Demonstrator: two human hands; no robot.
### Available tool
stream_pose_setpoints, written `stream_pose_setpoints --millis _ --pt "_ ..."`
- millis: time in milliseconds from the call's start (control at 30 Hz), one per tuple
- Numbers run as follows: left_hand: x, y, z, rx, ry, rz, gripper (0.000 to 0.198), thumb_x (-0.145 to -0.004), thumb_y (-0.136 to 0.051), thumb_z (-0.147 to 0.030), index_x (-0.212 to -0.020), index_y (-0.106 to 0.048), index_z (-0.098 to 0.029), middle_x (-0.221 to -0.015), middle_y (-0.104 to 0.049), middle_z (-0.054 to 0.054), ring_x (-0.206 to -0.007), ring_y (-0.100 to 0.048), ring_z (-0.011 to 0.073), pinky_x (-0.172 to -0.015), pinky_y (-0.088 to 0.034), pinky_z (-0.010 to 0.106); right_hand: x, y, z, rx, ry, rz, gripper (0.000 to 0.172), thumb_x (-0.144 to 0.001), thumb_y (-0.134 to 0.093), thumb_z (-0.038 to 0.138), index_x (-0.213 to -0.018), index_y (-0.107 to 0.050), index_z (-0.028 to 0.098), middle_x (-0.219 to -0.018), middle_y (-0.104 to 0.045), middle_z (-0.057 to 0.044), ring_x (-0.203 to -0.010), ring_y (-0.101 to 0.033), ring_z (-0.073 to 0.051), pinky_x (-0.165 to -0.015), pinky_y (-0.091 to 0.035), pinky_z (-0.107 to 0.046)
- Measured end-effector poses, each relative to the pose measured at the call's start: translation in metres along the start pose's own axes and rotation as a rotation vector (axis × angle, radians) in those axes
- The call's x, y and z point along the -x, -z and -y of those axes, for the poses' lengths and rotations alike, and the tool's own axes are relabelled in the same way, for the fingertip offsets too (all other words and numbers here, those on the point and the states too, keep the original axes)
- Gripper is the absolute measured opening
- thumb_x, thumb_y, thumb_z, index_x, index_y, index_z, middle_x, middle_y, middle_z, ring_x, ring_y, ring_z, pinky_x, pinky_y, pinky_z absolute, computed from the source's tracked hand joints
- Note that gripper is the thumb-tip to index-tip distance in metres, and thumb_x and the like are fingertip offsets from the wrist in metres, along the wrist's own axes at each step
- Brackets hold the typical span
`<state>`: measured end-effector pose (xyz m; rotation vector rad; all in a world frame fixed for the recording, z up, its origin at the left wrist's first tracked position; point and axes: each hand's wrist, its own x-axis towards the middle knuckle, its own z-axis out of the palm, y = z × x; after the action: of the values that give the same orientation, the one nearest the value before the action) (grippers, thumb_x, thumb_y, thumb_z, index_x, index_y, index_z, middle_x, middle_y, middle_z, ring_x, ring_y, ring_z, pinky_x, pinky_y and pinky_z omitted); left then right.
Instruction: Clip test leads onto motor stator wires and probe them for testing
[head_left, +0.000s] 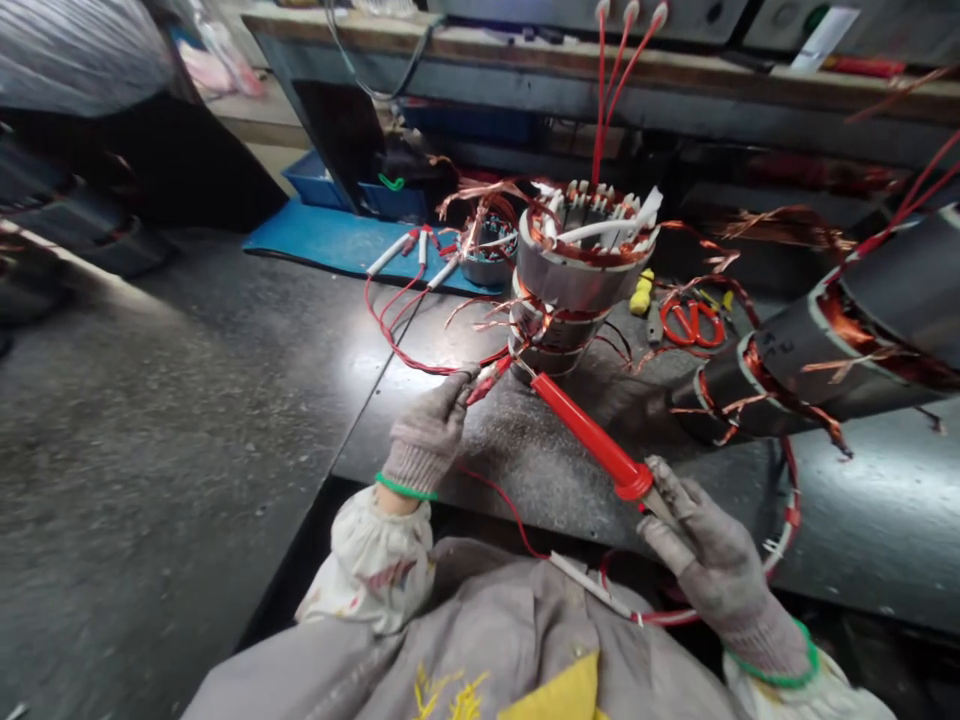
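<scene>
Red wires [439, 370] sit pinched in my left hand [431, 428] over the grey table [225, 400]; my right hand [709, 560] grips a red tool [589, 430]. The cluttered shelf [517, 62] behind is cut off above, and I can't quite make out the tool's tip.

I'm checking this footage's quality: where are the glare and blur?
Head view: white glare on the table left of the stacked stators, another patch near the right edge; head view: left-edge cylinders look smeared, the red tool clearer.
</scene>
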<state>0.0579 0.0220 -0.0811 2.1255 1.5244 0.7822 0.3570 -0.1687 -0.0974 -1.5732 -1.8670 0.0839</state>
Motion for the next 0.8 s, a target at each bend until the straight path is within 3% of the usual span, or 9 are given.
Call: stream_pose_setpoints --millis 133,267,433,667,800 --pt "0.015 -0.014 0.001 -0.087 0.07 0.08 0.05 -0.091 -0.042 -0.027 -0.132 -0.068 -0.016 -0.125 -0.073 0.008 -0.107 -0.074 0.0247 -0.097 -0.057 0.033 0.022 0.009 -0.004 0.034 -0.042 0.035 0.068 -0.095 -0.061 0.018 -0.157 -0.037 0.033 -0.139 -0.066 -0.004 -0.12 -0.068 -0.019 -0.113 -0.046 -0.031" --pt "0.022 -0.014 0.003 -0.062 0.072 0.059 0.05 -0.091 -0.043 -0.025 -0.133 -0.068 -0.015 -0.123 -0.075 0.008 -0.106 -0.074 0.0242 -0.096 -0.057 0.031 0.03 0.015 -0.003 0.031 -0.04 0.048 0.069 -0.095 -0.06 0.015 -0.157 -0.036 0.032 -0.139 -0.066 -0.005 -0.118 -0.069 -0.019 -0.11 -0.049 -0.032" --pt "0.012 -0.001 -0.006 -0.096 0.136 -0.096 0.047 -0.095 -0.043 -0.031 -0.133 -0.067 -0.017 -0.12 -0.076 0.007 -0.105 -0.074 0.0249 -0.096 -0.057 0.033 0.013 0.011 -0.002 -0.04 -0.025 -0.001 0.072 -0.093 -0.061 0.013 -0.157 -0.036 0.032 -0.141 -0.064 -0.005 -0.124 -0.065 -0.019 -0.107 -0.052 -0.031" --pt "-0.002 -0.017 -0.018 -0.052 0.069 -0.066 0.047 -0.095 -0.044 -0.025 -0.136 -0.064 -0.014 -0.129 -0.071 0.008 -0.114 -0.071 0.0229 -0.101 -0.055 0.031 -0.008 -0.013 -0.01 -0.015 -0.029 -0.037 0.066 -0.094 -0.062 0.021 -0.155 -0.041 0.036 -0.134 -0.069 -0.005 -0.114 -0.071 -0.022 -0.1 -0.058 -0.036" --pt "0.022 -0.014 -0.008 -0.106 0.048 -0.015 0.045 -0.097 -0.044 -0.027 -0.134 -0.065 -0.015 -0.125 -0.073 0.011 -0.106 -0.074 0.0258 -0.093 -0.059 0.036 0.02 -0.007 -0.006 -0.008 -0.091 -0.022 0.062 -0.094 -0.061 0.027 -0.153 -0.045 0.029 -0.133 -0.07 -0.007 -0.115 -0.071 -0.025 -0.097 -0.06 -0.036"
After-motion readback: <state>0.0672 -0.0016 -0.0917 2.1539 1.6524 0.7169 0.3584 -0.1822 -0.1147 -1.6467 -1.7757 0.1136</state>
